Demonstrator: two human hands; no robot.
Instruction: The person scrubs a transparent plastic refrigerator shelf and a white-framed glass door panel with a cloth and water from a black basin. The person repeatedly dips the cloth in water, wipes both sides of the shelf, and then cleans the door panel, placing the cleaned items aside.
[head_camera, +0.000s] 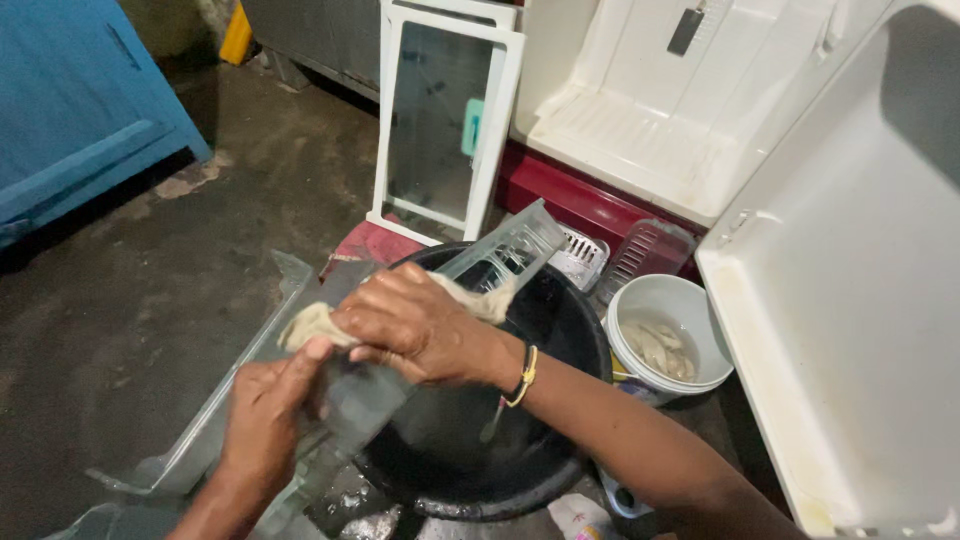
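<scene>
The person's right hand lies curled over a wad of beige cloth, pressing it flat against a long clear plastic refrigerator door shelf. The left hand clamps the shelf's lower end from beneath, thumb up against the cloth's edge. The shelf slants from 7 o'clock up to 1 o'clock across a round black plastic basin.

Judging from the wet look of the plastic, the shelf could slip through the left hand's grip and knock against the basin rim; hard rubbing near the thin slotted end might also crack it (that end hangs unsupported).

At 3 o'clock of the basin stands a white plastic bucket with pale scraps inside. At 12 o'clock a white-framed glass shelf leans upright. A white refrigerator liner fills the right side. The floor is dark, stained concrete, with a blue cabinet at 10 o'clock.
</scene>
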